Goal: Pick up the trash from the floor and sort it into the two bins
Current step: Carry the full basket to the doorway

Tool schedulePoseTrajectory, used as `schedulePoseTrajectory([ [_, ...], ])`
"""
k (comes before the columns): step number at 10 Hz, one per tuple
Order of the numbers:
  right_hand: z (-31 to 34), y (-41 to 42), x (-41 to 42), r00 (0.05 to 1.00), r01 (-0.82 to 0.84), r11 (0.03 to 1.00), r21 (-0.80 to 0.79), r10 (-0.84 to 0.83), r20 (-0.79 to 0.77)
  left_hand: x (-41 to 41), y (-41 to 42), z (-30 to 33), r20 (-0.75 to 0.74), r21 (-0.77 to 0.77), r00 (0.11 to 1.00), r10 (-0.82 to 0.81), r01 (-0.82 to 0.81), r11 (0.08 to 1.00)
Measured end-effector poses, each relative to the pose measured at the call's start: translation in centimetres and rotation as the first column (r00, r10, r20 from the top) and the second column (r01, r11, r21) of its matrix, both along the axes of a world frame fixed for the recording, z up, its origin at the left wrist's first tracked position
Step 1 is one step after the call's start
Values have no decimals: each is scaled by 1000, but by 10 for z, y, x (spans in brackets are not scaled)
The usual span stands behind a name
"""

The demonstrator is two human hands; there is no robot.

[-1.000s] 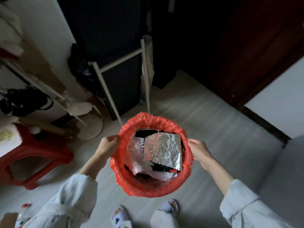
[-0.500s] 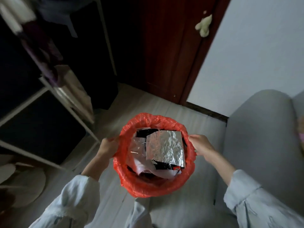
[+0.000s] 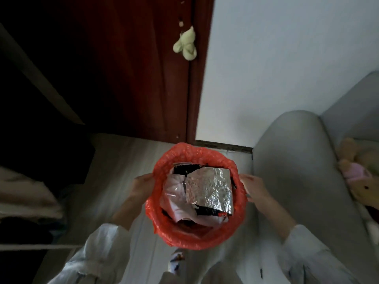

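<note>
The grey sofa (image 3: 291, 160) fills the 3 to 5 o'clock side, its rounded fabric arm smooth and cut off by the frame edge. A dark red wooden door (image 3: 143, 68) stands at 12 o'clock, with a pale green soft toy (image 3: 185, 43) hanging on it; left of the door everything sinks into shadow and cannot be made out. The pale plank floor (image 3: 123, 171) shows at centre and left, blurred.

The bin (image 3: 194, 232) sits at the middle of the view, held up in the air over the floor beside the sofa arm. It is round and lined with a crinkled red plastic bag; the bin's own wall is hidden under the bag. Inside lie a creased silver foil wrapper (image 3: 211, 189) on top, and a clear plastic bag (image 3: 174, 193) at its 9 o'clock, with black packaging partly covered beneath.

The left hand (image 3: 141, 187) grips the rim at 9 o'clock, the grip clamped on the bag edge. The right hand (image 3: 254, 189) clasps the rim at 3 o'clock, fingers curled round it. Pale sleeves (image 3: 98, 249) are cut off at the bottom. A stuffed doll (image 3: 356, 173) on the sofa at 3 o'clock is blurred.
</note>
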State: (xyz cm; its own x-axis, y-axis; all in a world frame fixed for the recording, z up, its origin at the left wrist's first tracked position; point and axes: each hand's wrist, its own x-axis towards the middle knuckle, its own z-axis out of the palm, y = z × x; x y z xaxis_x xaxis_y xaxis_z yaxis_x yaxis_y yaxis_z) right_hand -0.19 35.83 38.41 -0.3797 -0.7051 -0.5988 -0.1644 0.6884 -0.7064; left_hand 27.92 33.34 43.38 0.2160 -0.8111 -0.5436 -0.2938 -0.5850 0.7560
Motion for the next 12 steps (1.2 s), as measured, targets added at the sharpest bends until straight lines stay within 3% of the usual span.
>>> schedulePoseTrajectory([
  [3,-56,-139,-92,993,114,988,107,-115,-3,-95,-154,-57,-69,118,997,-18,26,993],
  [5,-120,-232,-170,995,79,976,201,-88,39,-180,-255,-137,-4,195,994,105,-102,975],
  [8,-271,-333,-243,1000,-14,990,142,11,22,-253,-360,-302,58,178,993,-101,89,980],
  [10,-409,-372,-263,996,-54,976,209,67,-54,-275,-389,-434,63,227,994,-84,68,971],
  [12,-497,-396,-269,995,-19,975,223,41,-94,-294,-405,-535,34,251,995,-90,78,965],
])
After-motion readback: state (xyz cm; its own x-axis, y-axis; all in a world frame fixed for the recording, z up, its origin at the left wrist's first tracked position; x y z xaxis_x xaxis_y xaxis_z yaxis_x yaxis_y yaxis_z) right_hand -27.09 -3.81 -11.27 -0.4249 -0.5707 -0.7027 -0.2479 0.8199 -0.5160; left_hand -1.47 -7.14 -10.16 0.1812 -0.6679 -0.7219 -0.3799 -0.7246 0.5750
